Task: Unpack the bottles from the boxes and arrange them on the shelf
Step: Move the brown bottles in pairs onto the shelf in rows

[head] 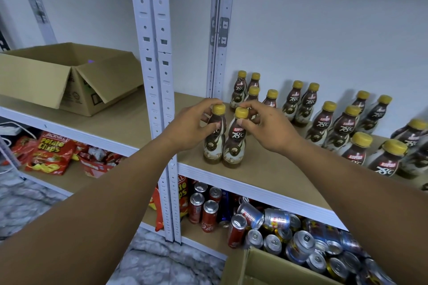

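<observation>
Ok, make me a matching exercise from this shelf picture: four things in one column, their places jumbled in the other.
Things: 1 cardboard box with spread flaps; 2 pile of snack bags; 3 drink cans; 4 bottle gripped by the left hand.
Places: A lower shelf, left bay; B upper shelf, right bay; C upper shelf, left bay; D lower shelf, right bay.
Pairs: 1-C, 2-A, 3-D, 4-B.

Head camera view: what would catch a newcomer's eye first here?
The left hand and right hand each grip a yellow-capped Kopiko bottle near its cap, the left bottle beside the right bottle, upright near the front edge of the shelf. Behind and to the right stand more bottles; a jumble of cans fills the shelf below.
</observation>
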The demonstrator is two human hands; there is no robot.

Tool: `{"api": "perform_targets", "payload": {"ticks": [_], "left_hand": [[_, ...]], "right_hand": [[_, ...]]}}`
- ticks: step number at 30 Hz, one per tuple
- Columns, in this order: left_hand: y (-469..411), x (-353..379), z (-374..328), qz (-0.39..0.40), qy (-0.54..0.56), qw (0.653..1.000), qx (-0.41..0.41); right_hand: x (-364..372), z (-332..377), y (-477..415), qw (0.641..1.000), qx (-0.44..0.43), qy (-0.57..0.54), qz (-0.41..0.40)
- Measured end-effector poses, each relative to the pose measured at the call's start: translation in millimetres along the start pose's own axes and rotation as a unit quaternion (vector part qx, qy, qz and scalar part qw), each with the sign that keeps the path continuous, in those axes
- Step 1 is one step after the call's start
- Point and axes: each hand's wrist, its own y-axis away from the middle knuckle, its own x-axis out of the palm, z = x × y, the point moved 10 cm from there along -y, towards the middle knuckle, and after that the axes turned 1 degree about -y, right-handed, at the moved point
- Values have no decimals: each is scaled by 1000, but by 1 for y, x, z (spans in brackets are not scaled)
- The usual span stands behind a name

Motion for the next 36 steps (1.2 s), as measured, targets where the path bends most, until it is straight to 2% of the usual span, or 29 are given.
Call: {"api": "perform_targets", "payload": {"ticks": [20, 27, 36], "left_hand": [[0, 0, 1, -2, -4, 1000, -5], [2, -2, 5, -37, 13, 999, -7], [2, -2, 4, -22, 22, 999, -21]], "right_hand": [[0, -2, -3, 999, 4, 33, 4], [-1, 1, -2, 1000, 1, 29, 6], [1, 1, 1, 1000, 6, 19, 14]]}}
